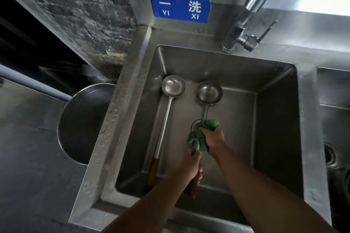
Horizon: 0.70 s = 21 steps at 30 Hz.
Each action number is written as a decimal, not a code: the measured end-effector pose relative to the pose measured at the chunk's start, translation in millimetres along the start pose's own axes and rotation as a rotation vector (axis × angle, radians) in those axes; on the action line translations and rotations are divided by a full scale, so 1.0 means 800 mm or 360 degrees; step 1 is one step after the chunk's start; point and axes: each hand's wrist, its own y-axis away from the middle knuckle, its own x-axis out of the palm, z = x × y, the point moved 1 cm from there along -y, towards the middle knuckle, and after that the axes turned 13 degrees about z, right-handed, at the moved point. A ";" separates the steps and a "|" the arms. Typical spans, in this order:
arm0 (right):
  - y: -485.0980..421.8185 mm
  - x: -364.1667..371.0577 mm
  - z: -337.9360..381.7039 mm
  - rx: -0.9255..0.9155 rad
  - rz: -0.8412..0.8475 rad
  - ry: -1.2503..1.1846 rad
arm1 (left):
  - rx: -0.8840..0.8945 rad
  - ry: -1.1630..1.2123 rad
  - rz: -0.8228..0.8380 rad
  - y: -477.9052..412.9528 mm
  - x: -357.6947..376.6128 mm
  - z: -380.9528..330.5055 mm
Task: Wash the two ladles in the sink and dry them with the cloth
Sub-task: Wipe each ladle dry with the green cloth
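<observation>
Two steel ladles with wooden handles are in the steel sink (274,119). The left ladle (166,115) lies along the sink's left wall, bowl up and far from me. My left hand (187,168) grips the wooden handle of the right ladle (208,92), whose bowl points away from me. My right hand (213,138) holds a green cloth (198,138) wrapped around that ladle's metal shaft, over the drain. The shaft under the cloth is hidden.
A chrome tap (246,22) rises at the back right; no water stream is visible. A blue sign (180,6) is on the backsplash. A round metal basin (83,123) sits left of the sink. Another sink (335,138) adjoins on the right.
</observation>
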 end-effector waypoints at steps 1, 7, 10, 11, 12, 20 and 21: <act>-0.001 0.000 -0.002 -0.0006 -0.0012 0.0039 | 0.0013 -0.0018 -0.0031 -0.003 -0.001 0.004; -0.012 -0.006 -0.014 0.0030 -0.0083 0.0567 | 0.0012 0.0022 -0.0051 -0.019 0.012 0.034; -0.012 -0.011 -0.019 0.0096 -0.0109 0.0670 | -0.0021 0.0001 -0.0063 -0.029 0.023 0.046; -0.010 -0.012 -0.019 0.0099 -0.0115 0.0695 | -0.0029 -0.0003 -0.0075 -0.033 0.026 0.050; -0.012 -0.012 -0.021 0.0101 -0.0124 0.0713 | -0.0021 -0.0018 -0.0093 -0.036 0.028 0.053; -0.022 -0.014 -0.027 0.0068 -0.0104 0.0849 | 0.0086 -0.0299 -0.0166 -0.051 0.028 0.062; -0.019 -0.014 -0.024 0.0065 -0.0083 0.0867 | 0.0099 -0.0367 -0.0164 -0.050 0.028 0.061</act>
